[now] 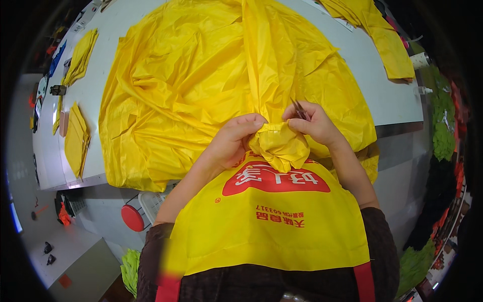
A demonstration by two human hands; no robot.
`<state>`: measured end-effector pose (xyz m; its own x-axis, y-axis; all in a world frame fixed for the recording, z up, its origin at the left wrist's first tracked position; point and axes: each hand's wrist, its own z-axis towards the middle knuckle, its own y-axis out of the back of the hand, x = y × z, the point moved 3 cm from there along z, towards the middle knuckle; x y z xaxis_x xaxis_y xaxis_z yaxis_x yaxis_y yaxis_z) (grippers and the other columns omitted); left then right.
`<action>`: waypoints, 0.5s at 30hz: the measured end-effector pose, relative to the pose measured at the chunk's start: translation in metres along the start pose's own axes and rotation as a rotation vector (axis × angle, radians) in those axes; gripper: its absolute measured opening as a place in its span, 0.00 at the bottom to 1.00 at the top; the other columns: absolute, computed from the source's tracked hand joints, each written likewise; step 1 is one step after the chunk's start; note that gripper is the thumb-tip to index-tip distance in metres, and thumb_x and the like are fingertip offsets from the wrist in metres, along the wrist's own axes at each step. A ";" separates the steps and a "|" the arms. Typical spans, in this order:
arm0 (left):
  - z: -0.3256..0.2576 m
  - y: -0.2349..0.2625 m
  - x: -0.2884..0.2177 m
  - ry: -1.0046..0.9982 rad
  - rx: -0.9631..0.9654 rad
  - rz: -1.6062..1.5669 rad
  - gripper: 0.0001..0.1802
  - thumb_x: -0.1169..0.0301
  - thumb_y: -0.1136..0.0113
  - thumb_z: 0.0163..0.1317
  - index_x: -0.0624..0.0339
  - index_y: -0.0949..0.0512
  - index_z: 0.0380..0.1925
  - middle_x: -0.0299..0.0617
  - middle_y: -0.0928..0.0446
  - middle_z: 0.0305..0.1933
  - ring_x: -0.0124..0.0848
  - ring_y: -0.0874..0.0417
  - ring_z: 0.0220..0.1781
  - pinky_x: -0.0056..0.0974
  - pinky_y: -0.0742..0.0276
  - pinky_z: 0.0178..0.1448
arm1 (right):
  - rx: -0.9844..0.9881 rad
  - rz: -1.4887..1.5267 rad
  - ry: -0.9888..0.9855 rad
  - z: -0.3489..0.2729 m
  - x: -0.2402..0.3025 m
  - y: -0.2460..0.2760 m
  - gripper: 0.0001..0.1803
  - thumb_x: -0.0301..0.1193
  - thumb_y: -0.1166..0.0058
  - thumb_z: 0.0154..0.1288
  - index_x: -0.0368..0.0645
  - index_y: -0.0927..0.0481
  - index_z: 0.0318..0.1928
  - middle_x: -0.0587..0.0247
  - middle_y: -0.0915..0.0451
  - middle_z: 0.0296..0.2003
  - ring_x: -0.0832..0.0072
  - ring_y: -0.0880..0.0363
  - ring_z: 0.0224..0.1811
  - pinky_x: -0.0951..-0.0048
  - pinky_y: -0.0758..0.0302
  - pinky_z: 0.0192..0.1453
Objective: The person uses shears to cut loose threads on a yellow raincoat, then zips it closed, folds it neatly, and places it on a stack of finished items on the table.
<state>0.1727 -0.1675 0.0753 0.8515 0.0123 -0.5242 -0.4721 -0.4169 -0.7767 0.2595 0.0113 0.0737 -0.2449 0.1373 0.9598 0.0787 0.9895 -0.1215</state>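
A large sheet of crinkled yellow fabric is spread over the white table. Its near end is bunched into a wad right in front of my chest. My left hand pinches the left side of that wad with fingers curled. My right hand grips the wad's right side and also holds a small dark pointed tool, like snips or tweezers, sticking up between the fingers. I wear a yellow apron with a red patch.
Folded yellow pieces lie on the table at the left, at the upper left and at the upper right. A red round stool and a white basket stand under the table's edge. Green bundles pile up on the right.
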 end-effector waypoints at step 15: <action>-0.004 -0.005 -0.007 -0.043 -0.027 0.175 0.12 0.74 0.42 0.55 0.63 0.26 0.40 0.41 0.21 0.39 0.28 0.20 0.38 0.32 0.26 0.48 | -0.043 0.135 -0.002 -0.012 0.016 -0.007 0.06 0.30 0.44 0.59 0.42 0.25 0.31 0.79 0.33 0.23 0.91 0.39 0.23 0.84 0.42 0.25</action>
<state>0.1698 -0.1693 0.0845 0.7458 -0.0238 -0.6658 -0.6058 -0.4401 -0.6628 0.2667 0.0064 0.0933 -0.2315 0.2694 0.9348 0.1520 0.9591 -0.2387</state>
